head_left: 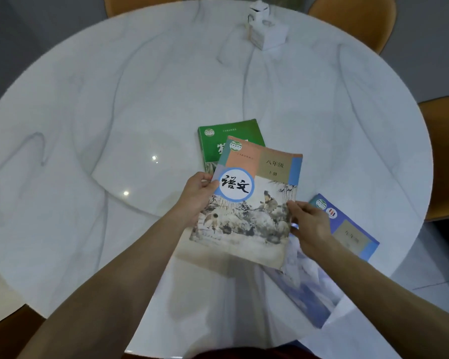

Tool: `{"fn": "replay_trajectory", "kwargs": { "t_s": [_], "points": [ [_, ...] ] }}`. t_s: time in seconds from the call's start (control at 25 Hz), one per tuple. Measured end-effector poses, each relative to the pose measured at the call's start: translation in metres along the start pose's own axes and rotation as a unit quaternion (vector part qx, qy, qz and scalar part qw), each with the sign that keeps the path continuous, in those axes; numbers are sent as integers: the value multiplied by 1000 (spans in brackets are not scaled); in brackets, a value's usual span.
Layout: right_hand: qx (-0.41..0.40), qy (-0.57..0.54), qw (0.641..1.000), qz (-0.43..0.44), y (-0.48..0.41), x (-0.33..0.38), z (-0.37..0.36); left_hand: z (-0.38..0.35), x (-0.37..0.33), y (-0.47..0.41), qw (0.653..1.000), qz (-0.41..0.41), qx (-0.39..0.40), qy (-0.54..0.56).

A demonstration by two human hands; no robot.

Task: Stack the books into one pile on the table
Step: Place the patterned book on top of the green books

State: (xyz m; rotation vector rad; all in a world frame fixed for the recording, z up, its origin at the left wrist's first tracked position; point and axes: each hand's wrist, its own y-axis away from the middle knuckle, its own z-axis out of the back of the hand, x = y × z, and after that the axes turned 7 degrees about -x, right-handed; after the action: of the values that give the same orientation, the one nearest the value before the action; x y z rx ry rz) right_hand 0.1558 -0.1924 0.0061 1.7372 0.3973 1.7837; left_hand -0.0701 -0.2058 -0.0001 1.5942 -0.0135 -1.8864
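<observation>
On a round white marble table (88, 112), listed left to right: bare veined tabletop with two small light reflections at its left-centre; left hand (196, 194), forearm reaching in from the lower left, fingers closed on the left edge of a painted-cover book (249, 211), thumb on the cover beside a white circle bearing two black characters; green book (228, 136), lying flat on the table toward the far side, its near part hidden under the painted-cover book; painted-cover book itself, held between both hands and tilted, far corner over the green book, near right corner over a blue book (347, 226), whether it touches either cannot be told; right hand (310, 225), forearm entering from the lower right, closed on the right edge of the painted-cover book, thumb on top; blue book, flat on the table near its right rim, partly covered by the right hand and forearm; white tissue box (268, 31), at the far side of the table, well apart from the books; orange chairs (353, 19) set around the far and right rim
</observation>
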Motion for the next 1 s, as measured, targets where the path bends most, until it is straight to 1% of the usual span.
{"fn": "replay_trajectory", "kwargs": {
  "t_s": [0.08, 0.24, 0.44, 0.6, 0.8, 1.0],
  "points": [
    [9, 15, 1000, 24, -18, 23, -9, -5, -9, -10, 1000, 3, -21, 13],
    [25, 46, 998, 42, -60, 57, -33, -11, -22, -37, 997, 25, -59, 40],
    [39, 120, 989, 71, -109, 85, -72, -13, -32, -74, 992, 58, -111, 23],
    [42, 168, 980, 97, -143, 96, -97, -14, -31, -100, 988, 57, -142, -29],
    [24, 216, 968, 126, -163, 89, -111, -21, -24, -113, 982, 29, -163, -94],
    [12, 267, 950, 160, -166, 79, -113, -24, -16, -117, 963, -16, -170, -208]
  ]
}}
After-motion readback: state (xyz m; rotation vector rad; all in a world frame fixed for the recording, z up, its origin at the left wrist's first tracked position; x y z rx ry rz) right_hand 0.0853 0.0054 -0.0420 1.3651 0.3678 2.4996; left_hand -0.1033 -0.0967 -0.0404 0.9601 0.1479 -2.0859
